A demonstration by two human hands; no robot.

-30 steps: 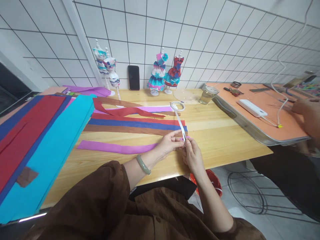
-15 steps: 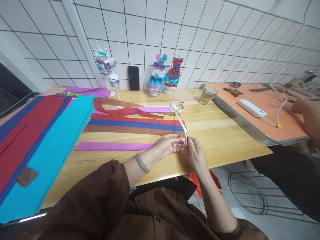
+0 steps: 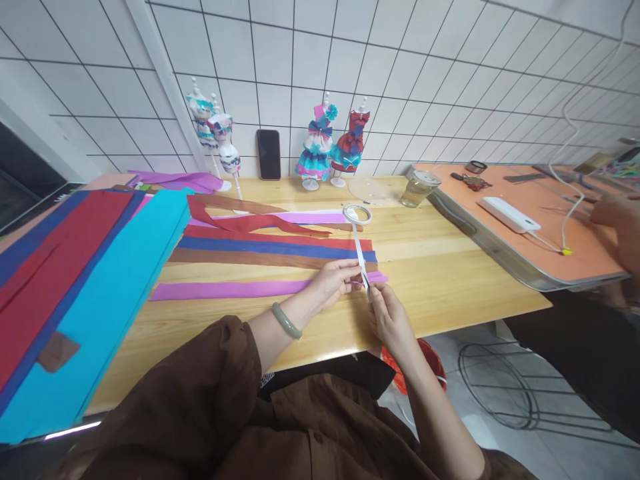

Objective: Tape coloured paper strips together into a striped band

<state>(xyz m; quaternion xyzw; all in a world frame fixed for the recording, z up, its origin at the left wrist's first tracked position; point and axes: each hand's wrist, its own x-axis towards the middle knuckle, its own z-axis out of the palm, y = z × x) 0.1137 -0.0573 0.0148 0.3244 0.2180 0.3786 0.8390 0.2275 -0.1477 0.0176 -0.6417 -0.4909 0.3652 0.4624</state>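
Observation:
A narrow white tape (image 3: 359, 245) runs from a white tape roll (image 3: 357, 214) down to my hands. My left hand (image 3: 336, 283) pinches the tape between thumb and fingers, above a purple strip (image 3: 225, 290) lying on the wooden table. Just to the right, my right hand (image 3: 390, 312) is closed on a small dark, thin tool at the tape's lower end; its shape is mostly hidden by the fingers. Red, blue and brown strips (image 3: 280, 247) lie side by side beyond my left hand.
Large turquoise sheets (image 3: 115, 293) and red sheets (image 3: 70, 247) lie at left. Along the wall stand a phone (image 3: 269, 155), small dressed mannequins (image 3: 315, 150) and a glass (image 3: 420, 189). An orange table (image 3: 550, 220) with a white device is at right, near another person's hand (image 3: 620, 217).
My right hand has moved slightly down and away from my left fingers. The tape now hangs straighter, and the purple strip's right end shows beyond my hands.

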